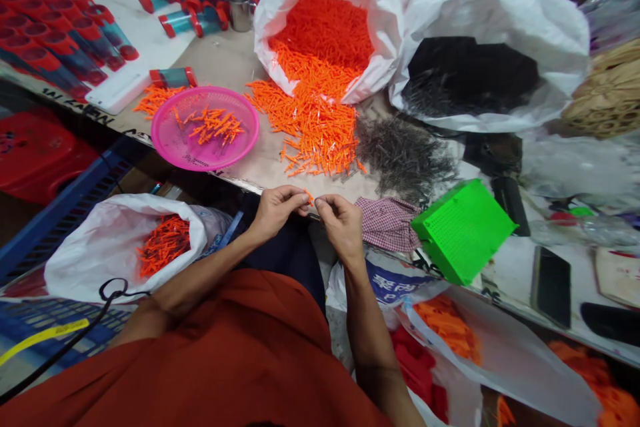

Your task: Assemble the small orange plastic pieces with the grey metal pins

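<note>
The person's left hand [277, 212] pinches a small orange plastic piece [309, 198] between thumb and forefinger, at the near edge of the pale counter [225, 57]. The right hand [343, 220] faces it, thumb and forefinger drawn together just beside the piece; whether anything thin is between them cannot be told.

Just beyond the hands lies a loose heap of slender orange plastic pieces [323, 137], running back into the mouth of a large white sack [273, 0] filled with the same. Touching the heap on its right is a tangled pile of thin dark translucent pieces [403, 153], in front of a second white sack [565, 40] with dark contents. Left of the orange heap, a round pink perforated plastic basket [164, 130] holds more orange pieces. To the right of the hands are a red-and-white checked cloth [387, 223] and a tilted bright green perforated plastic basket [463, 233]. Clear cylindrical tubes with red ends [63, 40] crowd the far left.
</note>
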Motion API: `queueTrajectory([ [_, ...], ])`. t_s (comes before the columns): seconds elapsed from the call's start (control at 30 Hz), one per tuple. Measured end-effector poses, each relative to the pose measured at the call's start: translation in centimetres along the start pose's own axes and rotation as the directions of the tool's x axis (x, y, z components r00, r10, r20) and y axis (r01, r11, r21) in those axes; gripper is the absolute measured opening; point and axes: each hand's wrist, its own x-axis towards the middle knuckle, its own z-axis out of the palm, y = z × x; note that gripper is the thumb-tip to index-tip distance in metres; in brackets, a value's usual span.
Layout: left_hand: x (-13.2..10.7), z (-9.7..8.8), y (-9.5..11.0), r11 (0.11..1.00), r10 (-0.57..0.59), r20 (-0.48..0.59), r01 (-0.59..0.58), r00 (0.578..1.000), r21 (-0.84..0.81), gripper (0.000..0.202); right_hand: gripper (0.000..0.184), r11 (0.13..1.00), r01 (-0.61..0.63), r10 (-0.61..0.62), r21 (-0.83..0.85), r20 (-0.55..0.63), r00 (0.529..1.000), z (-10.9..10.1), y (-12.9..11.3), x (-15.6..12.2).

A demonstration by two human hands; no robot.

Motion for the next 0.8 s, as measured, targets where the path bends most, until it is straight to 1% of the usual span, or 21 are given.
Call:
queueTrajectory([
  [0.1, 0.0, 0.0, 0.0, 0.999, 0.028, -0.001, -0.028, 1.0, 0.038, 0.02, 0.018, 1.0, 0.011, -0.011, -0.018, -0.009, 1.0, 0.0, -0.1, -0.1],
  [0.27, -0.1, -0.1, 0.2, 0.992, 0.062, 0.01, -0.063, 0.998, 0.108, 0.019, 0.017, 0.991, 0.072, -0.078, -0.111, -0.045, 0.996, 0.1, -0.1, -0.1],
  [0.37, -0.1, 0.0, 0.2, 0.991, 0.064, 0.008, -0.064, 0.998, 0.115, 0.019, 0.017, 0.992, 0.071, -0.077, -0.109, -0.057, 0.995, 0.2, -0.1, -0.2],
  [0.5, -0.2, 0.2, -0.1, 0.996, 0.049, 0.004, -0.049, 0.999, 0.08, 0.02, 0.017, 0.997, 0.035, -0.042, -0.07, -0.103, 0.994, 0.7, -0.1, -0.3],
  [0.63, -0.3, 0.5, -0.5, 0.999, 0.041, -0.004, -0.041, 0.999, 0.021, 0.021, 0.017, 0.999, -0.028, 0.03, 0.02, -0.149, 0.988, 1.3, 0.0, -0.5],
  [0.8, -0.4, 0.8, -0.5, 1.0, 0.018, -0.016, -0.018, 1.0, -0.026, 0.021, 0.019, 0.995, -0.07, 0.081, 0.073, -0.165, 0.983, 1.6, 0.1, -0.6],
])
